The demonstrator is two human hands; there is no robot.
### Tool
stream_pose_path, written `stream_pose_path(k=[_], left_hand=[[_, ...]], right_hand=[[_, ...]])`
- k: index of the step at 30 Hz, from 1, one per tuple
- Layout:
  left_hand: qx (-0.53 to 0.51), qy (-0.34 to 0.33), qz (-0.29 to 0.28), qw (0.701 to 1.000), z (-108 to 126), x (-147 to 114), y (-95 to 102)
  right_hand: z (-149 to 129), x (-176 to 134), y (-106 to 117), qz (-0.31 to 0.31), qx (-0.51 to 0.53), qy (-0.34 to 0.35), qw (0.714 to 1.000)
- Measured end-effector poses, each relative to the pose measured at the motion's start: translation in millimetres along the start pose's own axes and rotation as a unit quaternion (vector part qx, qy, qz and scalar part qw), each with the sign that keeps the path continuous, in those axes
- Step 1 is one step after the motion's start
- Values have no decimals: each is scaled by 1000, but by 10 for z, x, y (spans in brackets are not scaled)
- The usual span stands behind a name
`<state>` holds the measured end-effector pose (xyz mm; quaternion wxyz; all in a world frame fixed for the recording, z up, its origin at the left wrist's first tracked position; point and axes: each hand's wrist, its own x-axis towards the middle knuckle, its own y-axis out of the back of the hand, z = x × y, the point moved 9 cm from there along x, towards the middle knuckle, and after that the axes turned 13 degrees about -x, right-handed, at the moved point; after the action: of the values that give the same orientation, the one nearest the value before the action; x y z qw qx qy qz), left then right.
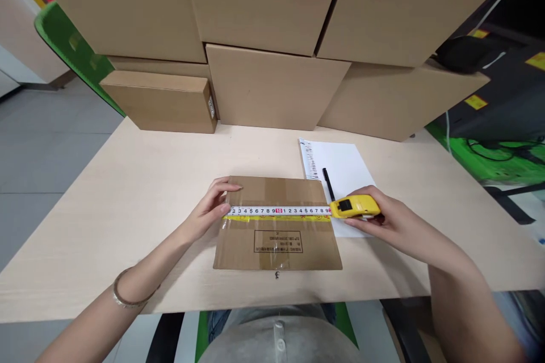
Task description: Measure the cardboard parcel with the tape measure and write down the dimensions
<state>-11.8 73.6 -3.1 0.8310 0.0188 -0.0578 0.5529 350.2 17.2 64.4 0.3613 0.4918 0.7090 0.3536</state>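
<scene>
now both hands [213,207] [383,221] stretch tape [279,211] across box [276,238] edges.

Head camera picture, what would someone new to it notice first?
The yellow tape measure in the right hand, its blade stretched across the flat cardboard box at mid-table. The left hand pins the blade's end at the box's left edge. Behind them, big cardboard boxes stack into a wall, and a pen lies on a white sheet right of the box.

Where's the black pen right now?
The black pen lies on the white paper sheet, right of the cardboard box, just behind the yellow tape measure.
</scene>
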Motion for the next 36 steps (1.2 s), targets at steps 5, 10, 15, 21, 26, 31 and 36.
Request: stream_pose_path(k=[5,10,15,21,26,31,36], left_hand=[[-5,-2,2,1000,-17,-1,26],[-41,-20,5,999,-151,-11,53],[-100,-38,-1,994,-167,-17,30],[213,-65,16,975,512,-159,-96],[365,-261,-99,888,1163,-562,-921],[453,-326,-226,798,1023,-794,-1512],[477,-344,-265,764,941,-801,-1580]], right_hand=[[-427,125,139,1,-46,63,997],[-1443,605,-214,-30,-116,211,970],[-2219,841,-461,-30,-118,370,921],[-1893,715,-37,-6,-63,330,942],[-1526,305,19,-108,9,319,942],[-1484,105,-268,-197,14,356,914],[-1468,243,-260,-185,28,354,916]])
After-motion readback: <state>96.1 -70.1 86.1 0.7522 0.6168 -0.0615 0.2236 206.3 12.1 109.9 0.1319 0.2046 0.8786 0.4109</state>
